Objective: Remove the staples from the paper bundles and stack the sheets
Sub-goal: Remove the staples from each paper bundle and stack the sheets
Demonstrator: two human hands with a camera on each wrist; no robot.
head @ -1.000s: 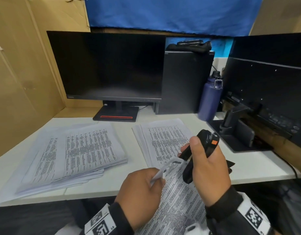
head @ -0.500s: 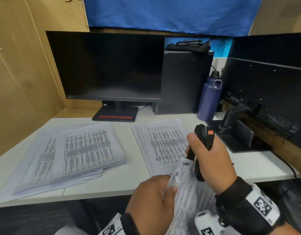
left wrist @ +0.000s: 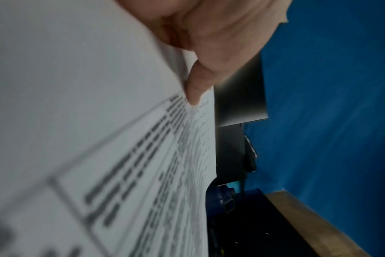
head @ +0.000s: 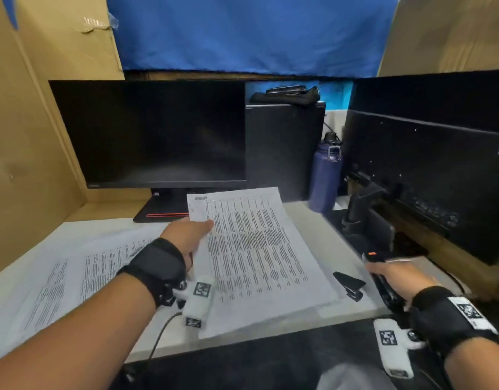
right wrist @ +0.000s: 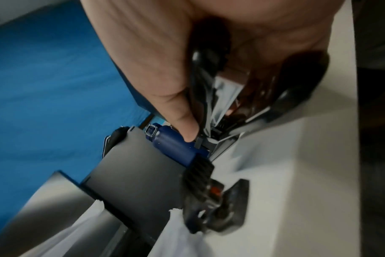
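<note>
My left hand (head: pixel 190 235) pinches the paper bundle (head: pixel 259 257) at its upper left corner, thumb on top and fingers curled beneath, as the left wrist view shows with a fingertip (left wrist: pixel 193 93) pressed on the printed face. I hold it there, I judge, because that corner is where the staple sat, so a pinch there keeps loose sheets together while the bundle is carried. The bundle hangs tilted above the desk (head: pixel 352 305), its far edge raised toward the monitor (head: pixel 152 133), and it covers a pile of sheets (head: pixel 324 304) whose edges peek out at the near right; I take that for the stack it belongs on. A second pile of papers (head: pixel 74 274) lies spread to the left, well apart

My right hand (head: pixel 397 277) rests at the desk's right edge, fingers curled round a black stapler-like tool (right wrist: pixel 205 97) with an orange tab, lowering it to the surface, probably to free the hand for squaring sheets. A small black staple remover (head: pixel 349 285) lies just beside the bundle's right edge, within easy reach for the next staple
</note>
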